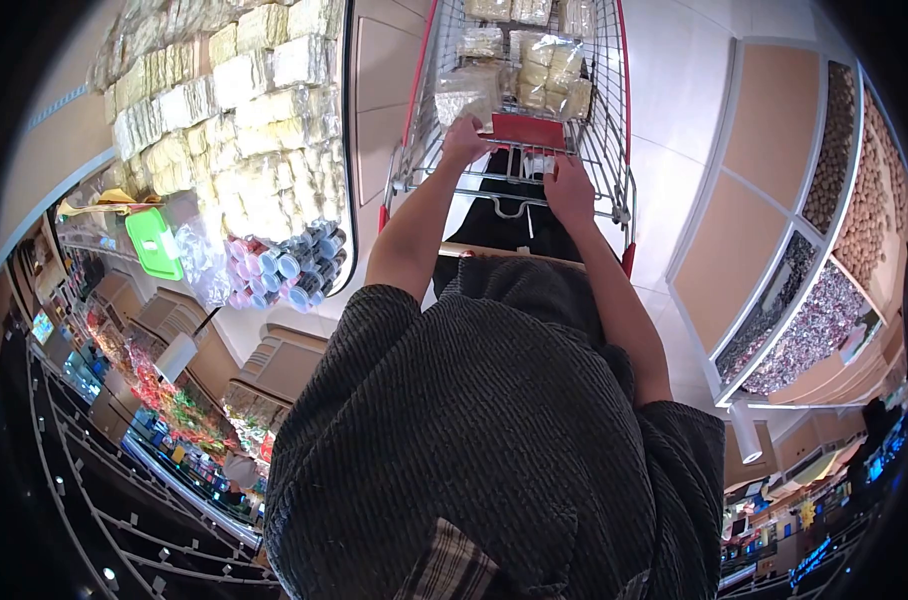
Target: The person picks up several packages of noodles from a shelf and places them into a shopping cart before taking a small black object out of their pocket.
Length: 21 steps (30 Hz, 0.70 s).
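Observation:
A shopping cart point(625, 130) with metal wire sides and red edging stands right in front of me. My left hand point(464, 142) is closed on its near end, at the left of a red panel point(527, 131). My right hand point(571, 190) is also closed, on the wire frame to the right and a little nearer to my body; its fingers are partly hidden. In the basket lie several clear packs of pale, block-shaped goods point(551, 66), the closest pack point(466, 97) just beyond my left hand.
On the left, a display counter bears rows of pale packets point(264, 80), several lidded tubs point(289, 265) and a green-framed sign point(155, 243). Bins of nuts or dried goods point(809, 325) stand on the right. Light floor tiles point(674, 90) run between the cart and these bins.

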Motion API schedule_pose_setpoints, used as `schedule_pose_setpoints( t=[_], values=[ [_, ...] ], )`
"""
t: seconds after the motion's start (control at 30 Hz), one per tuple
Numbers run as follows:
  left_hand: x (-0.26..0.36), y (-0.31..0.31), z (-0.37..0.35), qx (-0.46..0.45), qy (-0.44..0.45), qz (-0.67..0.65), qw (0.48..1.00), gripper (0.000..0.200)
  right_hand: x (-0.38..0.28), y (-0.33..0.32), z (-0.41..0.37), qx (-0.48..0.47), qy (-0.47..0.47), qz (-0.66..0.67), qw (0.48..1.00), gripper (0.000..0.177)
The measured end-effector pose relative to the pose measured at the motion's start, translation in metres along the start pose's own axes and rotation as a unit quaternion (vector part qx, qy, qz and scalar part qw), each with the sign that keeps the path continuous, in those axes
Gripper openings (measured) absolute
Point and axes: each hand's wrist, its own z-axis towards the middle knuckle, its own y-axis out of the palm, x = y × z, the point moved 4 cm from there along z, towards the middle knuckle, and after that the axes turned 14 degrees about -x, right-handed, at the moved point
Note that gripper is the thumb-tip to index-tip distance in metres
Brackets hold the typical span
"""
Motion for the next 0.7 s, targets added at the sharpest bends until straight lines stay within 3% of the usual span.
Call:
schedule_pose_setpoints(
  t=[0.27,0.47,0.5,0.63,0.7],
  values=[
    [-0.006,0.006,0.007,-0.008,0.018,-0.038,0.999,0.068,0.008,0.007,0.004,0.026,0.004,0.014,1.000,0.019],
    [-0.004,0.009,0.006,-0.025,0.000,-0.043,0.999,0.073,0.010,-0.007,0.020,-0.040,0.058,0.079,0.994,0.020],
    [-0.001,0.008,0.003,-0.031,-0.003,-0.046,0.998,0.073,0.020,-0.003,0.031,-0.023,0.055,0.088,0.994,0.022],
    [0.008,0.003,-0.012,-0.025,0.001,-0.057,0.998,0.074,0.046,-0.009,0.090,-0.141,0.155,0.153,0.966,0.030],
    [0.014,-0.002,-0.013,-0.022,0.014,-0.059,0.998,0.073,0.053,-0.014,0.129,-0.089,0.129,0.136,0.978,0.032]
  ],
)
